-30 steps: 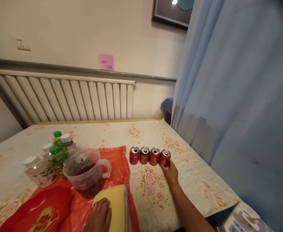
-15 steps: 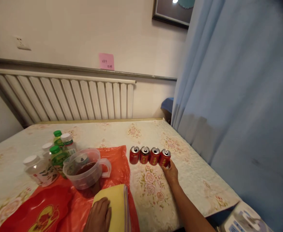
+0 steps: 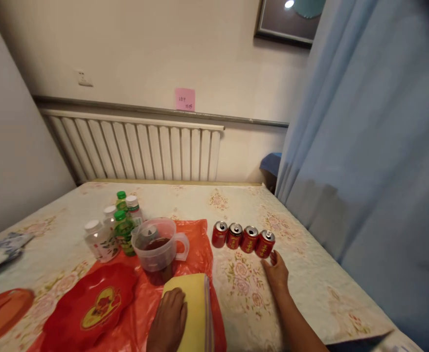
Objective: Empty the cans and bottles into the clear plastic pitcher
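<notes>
My left hand [image 3: 170, 317] rests flat on a folded yellow cloth [image 3: 194, 305], its fingers close together on top. On the right, my right hand [image 3: 276, 270] is just below the rightmost red drink can [image 3: 264, 245], fingers apart and holding nothing. That can stands upright at the end of a row with more red cans, among them the leftmost can [image 3: 219, 236]; the tabs on top show. Left of the row, a clear plastic measuring jug [image 3: 154, 256] with dark liquid sits on a red plastic sheet [image 3: 195, 239].
A red scalloped plate [image 3: 71, 298] lies at front left. Behind it stand several bottles, such as a green-capped bottle [image 3: 124, 234] and a white-capped jar [image 3: 100, 242]. An orange lid [image 3: 3, 313] is at far left. A blue curtain [image 3: 364, 161] hangs on the right.
My right hand has let go of the rightmost can and drawn slightly back from it. The view has swung left, bringing the orange lid in. My left hand stays on the cloth.
</notes>
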`<state>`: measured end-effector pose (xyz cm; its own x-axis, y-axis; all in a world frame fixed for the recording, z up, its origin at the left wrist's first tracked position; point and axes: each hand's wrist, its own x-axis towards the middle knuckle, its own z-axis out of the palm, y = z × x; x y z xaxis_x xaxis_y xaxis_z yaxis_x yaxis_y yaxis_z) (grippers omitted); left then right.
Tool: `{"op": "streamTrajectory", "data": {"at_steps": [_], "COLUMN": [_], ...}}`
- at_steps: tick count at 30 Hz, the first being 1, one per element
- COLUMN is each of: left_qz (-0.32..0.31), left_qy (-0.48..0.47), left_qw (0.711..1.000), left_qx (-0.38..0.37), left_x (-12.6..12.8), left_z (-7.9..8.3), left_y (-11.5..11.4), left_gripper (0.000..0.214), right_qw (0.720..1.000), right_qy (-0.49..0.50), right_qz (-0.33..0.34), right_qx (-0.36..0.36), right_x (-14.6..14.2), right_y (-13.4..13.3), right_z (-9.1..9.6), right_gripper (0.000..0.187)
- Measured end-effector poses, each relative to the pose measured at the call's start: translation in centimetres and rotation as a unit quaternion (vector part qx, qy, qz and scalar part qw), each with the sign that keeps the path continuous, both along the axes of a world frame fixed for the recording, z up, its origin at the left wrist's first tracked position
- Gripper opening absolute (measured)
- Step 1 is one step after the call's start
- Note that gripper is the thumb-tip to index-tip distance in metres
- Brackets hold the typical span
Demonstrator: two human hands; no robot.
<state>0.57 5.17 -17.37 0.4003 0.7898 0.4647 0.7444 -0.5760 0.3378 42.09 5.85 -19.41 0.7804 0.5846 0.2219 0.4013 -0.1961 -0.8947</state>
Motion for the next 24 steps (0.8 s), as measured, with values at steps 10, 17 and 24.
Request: {"op": "streamTrajectory", "data": {"at_steps": [10, 17, 24], "left_qz": [0.017, 0.027, 0.024], "left_qy": [-0.006, -0.015, -0.029], "left_qw": [0.998, 0.996, 0.996], "left_qx": [-0.055, -0.079, -0.084], "left_x": [0.3, 0.3, 0.2], "left_z": [1.5, 1.7, 0.7], "left_y": [-1.3, -1.7, -1.7], "left_gripper": [0.018, 0.020, 0.022], "right_qw": [0.998, 0.993, 0.983], "right_qy": [-0.027, -0.041, -0.058], "right_qz": [0.005, 0.046, 0.127], "right_qx": [-0.056, -0.102, -0.122], "right_x": [-3.8, -7.1, -12.3], "right_y": [-4.1, -5.3, -5.6], "right_z": [1.6, 1.4, 1.3], "right_gripper": [0.052, 0.042, 0.038]}}
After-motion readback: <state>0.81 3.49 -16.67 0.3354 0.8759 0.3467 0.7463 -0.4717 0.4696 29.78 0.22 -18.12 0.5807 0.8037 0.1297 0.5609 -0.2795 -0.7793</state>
